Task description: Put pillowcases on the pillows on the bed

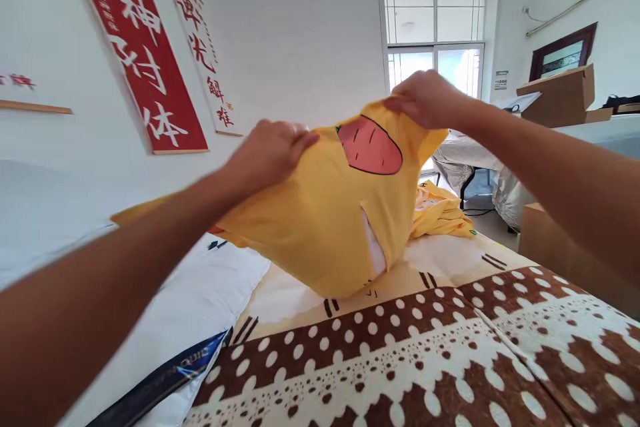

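Note:
I hold a yellow pillowcase (pixel 320 213) with a red carrot print up over the bed. A white pillow shows through its open slit (pixel 376 250). My left hand (pixel 267 153) is closed on the case's upper left edge. My right hand (pixel 425 99) grips the upper right corner. The case's lower end hangs down and touches the brown and cream dotted blanket (pixel 400 353).
A white pillow (pixel 190 300) with a blue label lies at the left on the bed. Another yellow cloth (pixel 440 210) lies behind. Red and white banners (pixel 140 53) hang on the left wall. Cardboard boxes (pixel 563 97) and a covered table stand at the right.

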`<action>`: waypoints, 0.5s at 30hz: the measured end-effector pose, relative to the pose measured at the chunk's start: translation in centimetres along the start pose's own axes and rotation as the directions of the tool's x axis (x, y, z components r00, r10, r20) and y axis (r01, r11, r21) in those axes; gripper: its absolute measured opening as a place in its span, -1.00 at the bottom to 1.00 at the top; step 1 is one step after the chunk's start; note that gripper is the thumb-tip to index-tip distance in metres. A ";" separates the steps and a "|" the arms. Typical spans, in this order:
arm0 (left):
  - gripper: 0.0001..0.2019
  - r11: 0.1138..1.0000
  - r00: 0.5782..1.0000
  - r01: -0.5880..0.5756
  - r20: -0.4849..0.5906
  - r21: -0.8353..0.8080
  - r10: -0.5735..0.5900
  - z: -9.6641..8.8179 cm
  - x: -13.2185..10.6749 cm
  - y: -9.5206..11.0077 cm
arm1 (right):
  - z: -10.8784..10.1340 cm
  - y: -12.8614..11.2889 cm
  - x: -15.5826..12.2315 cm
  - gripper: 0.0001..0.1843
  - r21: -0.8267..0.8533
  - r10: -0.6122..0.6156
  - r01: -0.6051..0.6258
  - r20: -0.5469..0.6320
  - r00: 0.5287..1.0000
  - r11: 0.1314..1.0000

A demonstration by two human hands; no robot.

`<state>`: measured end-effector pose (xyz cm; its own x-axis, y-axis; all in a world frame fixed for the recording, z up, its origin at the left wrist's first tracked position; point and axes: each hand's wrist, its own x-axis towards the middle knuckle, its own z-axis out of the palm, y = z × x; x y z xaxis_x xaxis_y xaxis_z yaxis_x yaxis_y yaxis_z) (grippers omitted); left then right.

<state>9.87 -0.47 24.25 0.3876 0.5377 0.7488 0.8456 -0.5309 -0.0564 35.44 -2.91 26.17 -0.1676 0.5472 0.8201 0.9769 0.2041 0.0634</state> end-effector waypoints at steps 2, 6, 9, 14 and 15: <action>-0.61 0.995 0.995 -0.100 -0.025 0.015 0.100 -0.1 -0.4 0.0 | -1.1 -0.4 -0.7 -0.55 -0.170 -0.035 0.037 0.015 0.999 0.985; -0.58 0.911 0.973 -0.200 -0.037 0.362 0.228 -0.7 0.1 0.7 | -2.7 -3.3 -3.3 -0.63 -0.324 -0.202 0.175 -0.054 0.978 0.930; -0.52 0.830 0.953 -0.231 -0.053 0.508 0.298 -1.0 -0.1 1.6 | -1.7 -4.5 -5.5 -0.51 -0.326 -0.276 0.282 0.066 0.959 0.902; -0.41 0.826 0.895 -0.394 -0.036 0.402 0.445 -1.0 -2.1 0.9 | 1.3 -1.8 -6.3 -0.58 -0.325 -0.159 0.195 0.136 0.978 0.925; -0.37 0.814 0.884 -0.433 0.005 0.386 0.468 -1.1 -2.6 0.3 | 1.6 -1.0 -6.2 -0.55 -0.317 -0.151 0.180 0.114 0.982 0.931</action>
<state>8.72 -2.74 22.98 0.7400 0.2299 0.6320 0.6624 -0.4122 -0.6256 35.25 -5.25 20.09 -0.3272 0.5992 0.7307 0.9215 0.0311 0.3872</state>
